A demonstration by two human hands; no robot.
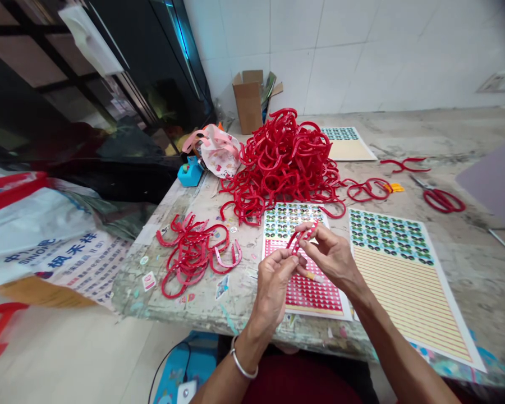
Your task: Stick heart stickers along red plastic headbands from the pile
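My left hand (274, 280) and my right hand (333, 255) pinch a thin curved red headband (308, 233) between them. A row of pale marks runs along the headband, like the heart strips on the sheet below. Under my hands lies a sticker sheet (315, 300), with green and black pictures at the top and red strips with white hearts lower down. To the left is a small group of red and pink headbands (189, 255), some with pale patterns. Beyond the sheet rises a large heap of plain red headbands (284, 160). Fingers partly hide the held headband.
Another sticker sheet (408, 286) lies right of my hands, and one more sheet (349, 151) lies behind. Red-handled scissors (441, 200) rest at the right. A blue tape dispenser (190, 173), a white pouch (219, 151) and a cardboard box (248, 104) stand at the back left.
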